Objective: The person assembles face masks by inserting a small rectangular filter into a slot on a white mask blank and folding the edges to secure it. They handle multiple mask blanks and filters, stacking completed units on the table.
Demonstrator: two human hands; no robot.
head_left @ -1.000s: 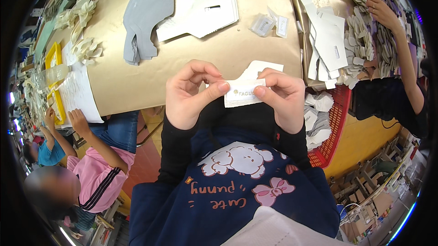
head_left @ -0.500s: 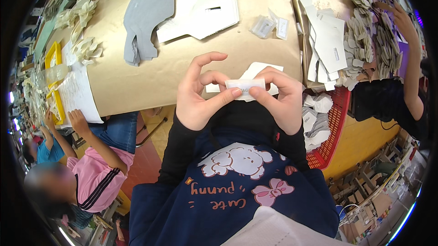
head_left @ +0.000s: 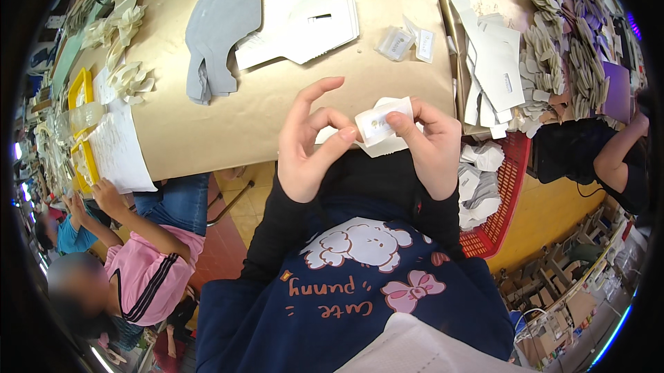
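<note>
Small white card (head_left: 377, 123): located at the centre of the frame, above the near edge of the brown-paper table (head_left: 277, 96), held between both hands. The right hand (head_left: 432, 148) pinches the card's right side, thumb on the face and fingers curled behind. The left hand (head_left: 311, 145) touches the card's left edge with thumb tip and index finger tip closed together; its remaining fingers are spread upward and apart. A second white paper piece (head_left: 387, 143) lies directly behind and below the card, partly hidden by the right hand.

Upper left of centre: a grey cut-out sheet (head_left: 221, 34) lies flat on the table, just beside a stack of white die-cut sheets (head_left: 304, 24). Upper centre-right: two small clear packets (head_left: 408, 42). Right side: a further white die-cut stack (head_left: 494, 62) and piles of small folded pieces (head_left: 553, 55). Lower right of the hands: a red basket (head_left: 508, 193) containing crumpled white paper. Lower left: another person in a pink shirt (head_left: 149, 269).
</note>
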